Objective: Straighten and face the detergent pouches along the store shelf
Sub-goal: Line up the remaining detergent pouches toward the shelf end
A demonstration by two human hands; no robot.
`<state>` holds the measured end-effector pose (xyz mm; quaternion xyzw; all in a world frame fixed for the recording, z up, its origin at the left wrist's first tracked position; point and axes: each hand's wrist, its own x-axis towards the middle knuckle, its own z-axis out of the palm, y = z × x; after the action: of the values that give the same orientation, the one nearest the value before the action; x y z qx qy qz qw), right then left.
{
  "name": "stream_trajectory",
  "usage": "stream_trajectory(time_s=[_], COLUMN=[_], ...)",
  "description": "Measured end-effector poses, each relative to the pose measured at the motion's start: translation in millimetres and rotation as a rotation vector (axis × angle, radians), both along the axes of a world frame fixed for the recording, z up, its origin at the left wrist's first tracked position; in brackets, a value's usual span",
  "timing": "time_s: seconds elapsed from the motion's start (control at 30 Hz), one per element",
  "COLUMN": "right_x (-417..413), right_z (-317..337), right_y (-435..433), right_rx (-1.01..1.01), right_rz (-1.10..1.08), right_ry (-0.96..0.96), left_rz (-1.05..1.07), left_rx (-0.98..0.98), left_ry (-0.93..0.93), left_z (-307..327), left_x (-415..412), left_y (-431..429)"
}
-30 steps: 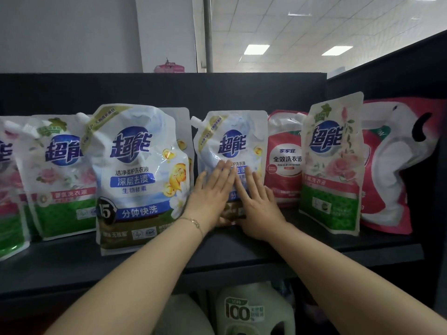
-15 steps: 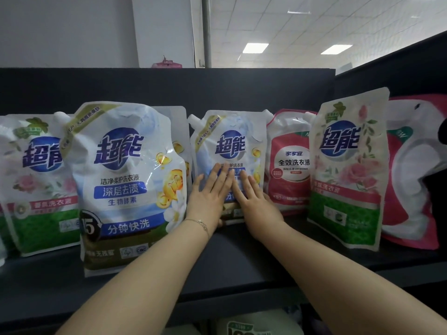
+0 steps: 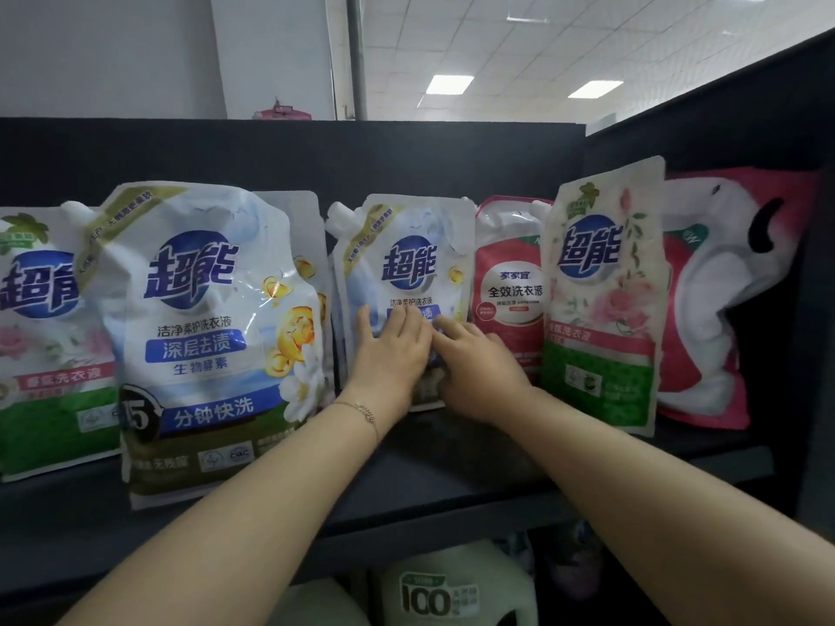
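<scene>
Two hands pressed one blue-and-white pouch near the shelf's back edge: my left hand, fingers straight, spread; my right hand, fingers straight, together.

Bare forearms; thin gold-coloured chain bracelet at wrist of left hand, small leaf-like links along top; right hand bare

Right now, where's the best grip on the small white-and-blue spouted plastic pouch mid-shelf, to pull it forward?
Probably the flat top seal of the small white-and-blue spouted pouch, pinched from the front and above. Its sides are crowded by the large white-and-blue pouch and the red-and-white pouch, and its belly is soft film; the top edge stands free.
</scene>
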<state>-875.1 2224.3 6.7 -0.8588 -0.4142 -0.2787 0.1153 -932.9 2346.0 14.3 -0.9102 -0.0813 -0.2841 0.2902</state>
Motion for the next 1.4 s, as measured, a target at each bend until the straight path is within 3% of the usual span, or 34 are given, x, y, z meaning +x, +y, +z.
stream_trajectory(time_s=[0.17,0.37,0.5,0.67,0.87,0.97,1.13,1.4], right_x=[-7.0,-0.9,5.3,-4.9,-15.2,-17.0,-23.2,-28.2], right_z=[2.2,-3.9,-16.7,-21.8,-23.1,-20.6,-16.5,-12.2], right_y=[-43.4,-87.9,-84.4,-44.2,-2.6,4.4,-3.5,-53.3], right_rx=[0.065,-0.074,-0.078,0.044,0.218,0.182,0.157,0.260], right_rz=[-0.034,-0.125,-0.135,0.030,0.059,0.050,0.035,-0.038], right_ry=[-0.089,0.043,0.020,0.012,0.161,0.212,0.129,-0.006], left_rz=[-0.213,-0.304,-0.284,-0.325,-0.167,-0.097,-0.061,-0.191], left_rx=[0.209,0.071,0.117,0.118,0.000,-0.129,-0.219,-0.329], left_ry=[0.153,0.235,0.136,0.015,0.071,0.069,0.066,-0.074], left_z=[8.7,9.0,-15.1,-34.9,-35.6,-33.7,-28.6,-18.3], left_x=[-1.3,-8.4,-5.1,-7.6,-7.9,-8.8,-18.2,-19.2], left_y=[1.8,24.3,25.3,26.8,23.7,23.0,10.0,-30.6])
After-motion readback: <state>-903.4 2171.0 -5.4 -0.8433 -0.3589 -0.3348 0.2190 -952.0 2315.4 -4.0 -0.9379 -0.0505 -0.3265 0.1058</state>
